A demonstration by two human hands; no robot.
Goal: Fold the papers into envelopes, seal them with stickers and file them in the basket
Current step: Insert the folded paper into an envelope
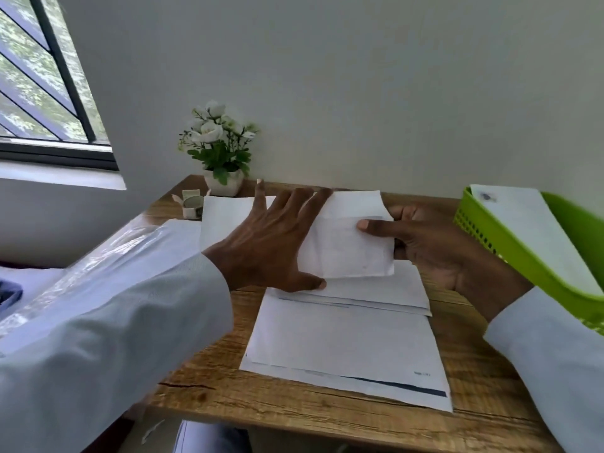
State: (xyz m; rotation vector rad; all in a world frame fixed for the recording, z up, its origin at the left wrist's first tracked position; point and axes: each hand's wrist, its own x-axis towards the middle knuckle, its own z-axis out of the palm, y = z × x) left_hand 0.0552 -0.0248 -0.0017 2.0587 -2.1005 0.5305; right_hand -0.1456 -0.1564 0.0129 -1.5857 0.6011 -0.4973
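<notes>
a folded paper (346, 243) is being pinched by the right hand (434, 246) and pressed flat by the spread left hand (264, 243).

We see a white folded paper (346, 243) held up above the wooden desk, over a stack of flat white sheets (346, 348). At right stands a tilted green basket (510, 243) holding a white envelope (529, 230). A sticker roll (192, 206) sits far left.
</notes>
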